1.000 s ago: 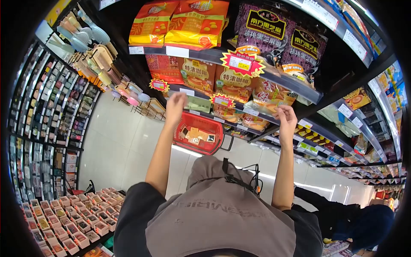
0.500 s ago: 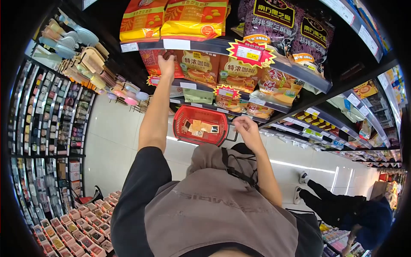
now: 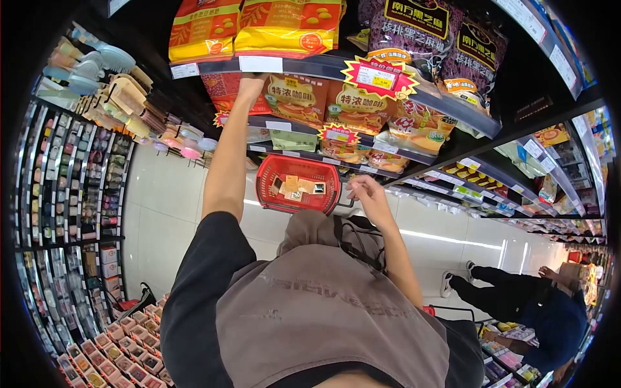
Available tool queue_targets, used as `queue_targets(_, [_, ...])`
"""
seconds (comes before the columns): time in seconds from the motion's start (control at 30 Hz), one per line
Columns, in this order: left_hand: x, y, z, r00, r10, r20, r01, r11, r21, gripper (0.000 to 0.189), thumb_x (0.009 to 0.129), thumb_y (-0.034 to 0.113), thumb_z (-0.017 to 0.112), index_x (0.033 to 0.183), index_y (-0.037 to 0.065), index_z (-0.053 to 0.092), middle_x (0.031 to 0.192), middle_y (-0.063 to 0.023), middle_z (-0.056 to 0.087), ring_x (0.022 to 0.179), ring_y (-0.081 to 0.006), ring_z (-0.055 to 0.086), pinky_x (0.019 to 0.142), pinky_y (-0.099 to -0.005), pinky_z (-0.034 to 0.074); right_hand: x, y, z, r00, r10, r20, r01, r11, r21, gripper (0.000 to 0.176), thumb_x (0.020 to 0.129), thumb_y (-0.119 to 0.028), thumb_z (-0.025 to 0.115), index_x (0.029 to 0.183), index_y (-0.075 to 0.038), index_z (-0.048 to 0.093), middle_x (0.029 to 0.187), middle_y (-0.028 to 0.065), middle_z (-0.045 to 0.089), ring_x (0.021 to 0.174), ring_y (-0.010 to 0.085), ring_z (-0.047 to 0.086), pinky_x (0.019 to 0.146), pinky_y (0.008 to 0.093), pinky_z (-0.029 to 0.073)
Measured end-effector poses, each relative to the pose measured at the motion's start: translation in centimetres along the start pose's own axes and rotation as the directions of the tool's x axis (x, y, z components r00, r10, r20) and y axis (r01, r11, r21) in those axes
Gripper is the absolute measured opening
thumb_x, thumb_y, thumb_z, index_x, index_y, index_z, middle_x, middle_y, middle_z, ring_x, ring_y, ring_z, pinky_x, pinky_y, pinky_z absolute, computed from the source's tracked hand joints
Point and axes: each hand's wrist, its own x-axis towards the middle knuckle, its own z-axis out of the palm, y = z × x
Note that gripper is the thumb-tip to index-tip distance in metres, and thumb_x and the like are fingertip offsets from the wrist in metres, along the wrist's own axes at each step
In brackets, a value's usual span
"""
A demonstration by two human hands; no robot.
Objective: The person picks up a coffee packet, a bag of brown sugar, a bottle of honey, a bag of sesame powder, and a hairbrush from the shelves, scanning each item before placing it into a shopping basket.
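My left hand (image 3: 251,84) reaches in under the upper shelf's edge, between a red package (image 3: 226,92) and a brown coffee bag (image 3: 295,100); its fingers are hidden by the shelf lip and price label (image 3: 261,64). My right hand (image 3: 369,193) hangs low with curled fingers, close to the black handle of the red basket (image 3: 268,187). Small tan packets (image 3: 292,184) lie in that basket. Whether the right fingers touch the handle or hold anything is too small to tell. Above the left hand stand red and yellow bags (image 3: 288,26).
Purple bags (image 3: 411,29) stand on the upper shelf at the right. Hairbrushes (image 3: 126,97) hang at the left, beside a rack of small items (image 3: 77,174). Boxed goods (image 3: 123,349) fill a display at lower left. Another person (image 3: 550,317) is at lower right.
My left hand has gone up and deeper behind the shelf lip, so its fingers no longer show. The view has shifted slightly. The other person has moved an arm.
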Motion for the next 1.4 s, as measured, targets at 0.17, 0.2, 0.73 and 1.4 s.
queue_targets(0.17, [-4.1, 0.5, -3.1, 0.981, 0.074, 0.182, -0.081, 0.996, 0.031, 0.023, 0.082, 0.01, 0.07, 0.1, -0.001, 0.063, 0.092, -0.0061, 0.066, 0.083, -0.0107, 0.062, 0.075, -0.0244, 0.05, -0.2, 1.4, -0.1, 0.998, 0.065, -0.009, -0.065, 0.998, -0.007, 0.019, 0.094, -0.019, 0.054, 0.098, -0.001, 0.057, 0.084, 0.0025, 0.061, 0.076, 0.01, 0.058, 0.069, 0.0244, 0.045])
queue_targets(0.2, [-4.9, 0.8, -3.6, 0.98, 0.078, 0.182, -0.088, 0.995, 0.046, 0.015, 0.081, 0.005, 0.07, 0.093, -0.002, 0.065, 0.087, -0.0069, 0.067, 0.079, -0.0114, 0.062, 0.072, -0.0248, 0.05, 0.0, 1.7, -0.2, 0.998, 0.058, 0.001, -0.058, 0.998, -0.013, 0.018, 0.094, -0.019, 0.054, 0.098, -0.001, 0.057, 0.084, 0.0027, 0.061, 0.075, 0.0098, 0.058, 0.069, 0.0246, 0.045])
queue_targets(0.73, [-13.7, 25.1, -2.0, 0.712, 0.684, 0.156, -0.698, 0.669, 0.254, 0.009, 0.071, -0.003, 0.073, 0.076, -0.003, 0.065, 0.074, -0.0082, 0.064, 0.064, -0.0137, 0.062, 0.058, -0.0227, 0.05, 7.6, -4.3, 3.5, 0.95, -0.264, 0.164, 0.287, 0.948, -0.136, 0.085, 0.062, -0.016, 0.085, 0.129, 0.001, 0.035, 0.124, 0.0144, 0.053, 0.112, 0.0224, 0.054, 0.096, 0.0352, 0.044])
queue_targets(1.4, [-28.6, 22.1, -2.1, 0.938, -0.258, 0.231, 0.323, 0.892, -0.317, 0.059, 0.086, 0.023, 0.063, 0.131, 0.0, 0.034, 0.12, -0.0135, 0.053, 0.114, -0.018, 0.049, 0.096, -0.0336, 0.04, -0.8, -10.3, 1.8, 0.994, 0.061, 0.095, -0.095, 0.909, 0.406, 0.067, 0.061, -0.004, 0.079, 0.12, 0.005, 0.049, 0.112, 0.0116, 0.06, 0.101, 0.0192, 0.059, 0.09, 0.0318, 0.048])
